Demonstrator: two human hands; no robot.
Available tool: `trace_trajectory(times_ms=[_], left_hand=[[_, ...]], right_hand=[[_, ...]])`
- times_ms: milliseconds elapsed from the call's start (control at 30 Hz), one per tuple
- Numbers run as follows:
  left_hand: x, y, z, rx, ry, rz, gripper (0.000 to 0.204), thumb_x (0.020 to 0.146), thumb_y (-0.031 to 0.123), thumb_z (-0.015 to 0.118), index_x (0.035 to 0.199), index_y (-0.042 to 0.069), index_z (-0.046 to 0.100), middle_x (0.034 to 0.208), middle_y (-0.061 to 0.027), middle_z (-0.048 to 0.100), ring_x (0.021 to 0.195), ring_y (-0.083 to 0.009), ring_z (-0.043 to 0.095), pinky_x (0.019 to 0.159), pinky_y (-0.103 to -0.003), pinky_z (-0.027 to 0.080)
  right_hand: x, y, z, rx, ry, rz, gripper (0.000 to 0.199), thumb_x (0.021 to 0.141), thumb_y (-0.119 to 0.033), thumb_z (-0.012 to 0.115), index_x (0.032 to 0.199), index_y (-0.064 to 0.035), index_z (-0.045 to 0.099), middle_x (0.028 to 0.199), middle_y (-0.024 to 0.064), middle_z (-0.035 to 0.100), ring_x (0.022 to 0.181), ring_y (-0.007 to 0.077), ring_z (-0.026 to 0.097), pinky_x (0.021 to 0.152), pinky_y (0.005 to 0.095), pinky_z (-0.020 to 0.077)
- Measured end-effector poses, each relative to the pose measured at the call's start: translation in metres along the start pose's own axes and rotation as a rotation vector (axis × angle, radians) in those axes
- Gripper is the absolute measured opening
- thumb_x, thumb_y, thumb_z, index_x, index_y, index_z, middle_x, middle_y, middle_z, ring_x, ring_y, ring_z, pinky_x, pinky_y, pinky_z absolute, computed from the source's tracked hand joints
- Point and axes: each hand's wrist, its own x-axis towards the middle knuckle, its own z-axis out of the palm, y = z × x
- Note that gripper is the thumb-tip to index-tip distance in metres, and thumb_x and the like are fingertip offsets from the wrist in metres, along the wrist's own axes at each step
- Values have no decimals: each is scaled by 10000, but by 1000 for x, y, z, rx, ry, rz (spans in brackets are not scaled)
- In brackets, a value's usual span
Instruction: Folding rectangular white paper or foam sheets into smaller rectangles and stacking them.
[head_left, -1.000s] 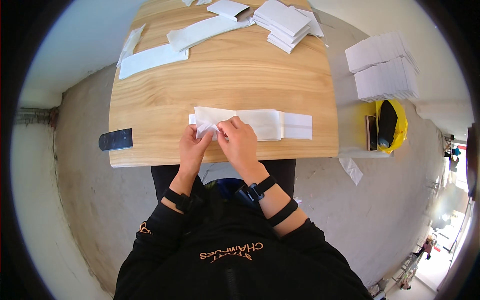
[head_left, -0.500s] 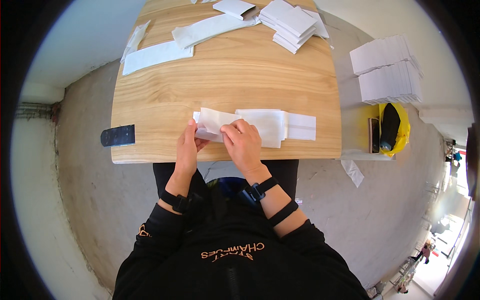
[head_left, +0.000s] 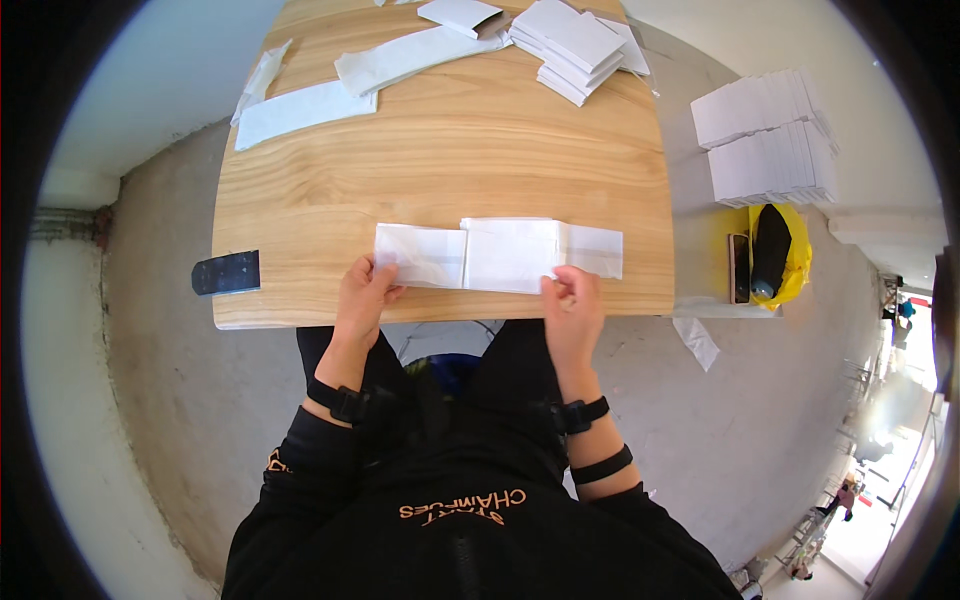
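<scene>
In front of me, near the table's front edge, a long flat white paper-like sleeve (head_left: 512, 255) lies crosswise, with a wider middle part and narrower, slightly see-through ends. My left hand (head_left: 362, 300) holds its left end at the lower corner, thumb on top and fingers beneath. At the lower right of the wide middle part, my right hand (head_left: 573, 310) has its fingers curled, thumb and forefinger pinching the sleeve's edge. Whether anything lies inside the sleeve cannot be made out.
A dark phone-like device (head_left: 226, 273) lies at the table's left edge. Far back are long white sleeves (head_left: 305, 114) and stacked white boxes (head_left: 570, 45). Beyond the right edge stand more white stacks (head_left: 770, 160) and a yellow bag (head_left: 797, 262) with a black object. A clear plastic piece (head_left: 697, 343) lies on the floor.
The left end of the sleeve, lifted and folded over before, now lies flat. My right hand has moved right from that end to the middle part's right side. My left hand stays at the left end.
</scene>
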Motion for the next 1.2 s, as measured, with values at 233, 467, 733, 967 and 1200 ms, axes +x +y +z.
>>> trace_trajectory(times_ms=[233, 467, 733, 967, 1200], left_hand=[[2, -10, 0, -49, 36, -29, 199, 963, 149, 515, 1134, 49, 530, 1059, -53, 623, 957, -152, 621, 845, -305, 523], [3, -20, 2, -66, 59, 25, 181, 969, 160, 512, 1122, 65, 531, 1076, -38, 616, 983, -145, 605, 879, -309, 501], [7, -21, 11, -124, 41, 91, 196, 974, 166, 509, 1141, 65, 528, 1104, -34, 598, 1018, -148, 581, 917, -326, 470], [6, -17, 19, -114, 96, 94, 188, 975, 147, 491, 1125, 40, 529, 1046, -44, 616, 961, -123, 582, 845, -296, 488], [13, -18, 16, -97, 82, 111, 197, 966, 150, 500, 1122, 36, 539, 1034, -44, 619, 926, -112, 581, 815, -277, 487]], right_hand=[[-11, 30, -2, -79, -160, 372, 321, 804, -327, 721, 916, -31, 662, 792, 100, 654, 740, 199, 629, 662, 325, 485], [0, 15, -1, 49, -131, 366, 222, 821, -248, 704, 888, -41, 658, 782, 79, 654, 705, 185, 624, 631, 304, 477], [23, 19, 3, -69, -64, 187, 168, 819, -218, 694, 806, -59, 640, 759, 66, 620, 648, 204, 607, 599, 323, 474], [27, 22, -4, -213, -140, 191, 136, 801, -194, 694, 839, -76, 637, 805, 63, 608, 683, 228, 616, 605, 355, 479], [39, -14, 6, -149, -83, -54, 194, 785, -91, 676, 970, -107, 618, 917, 63, 548, 758, 209, 609, 631, 342, 482]])
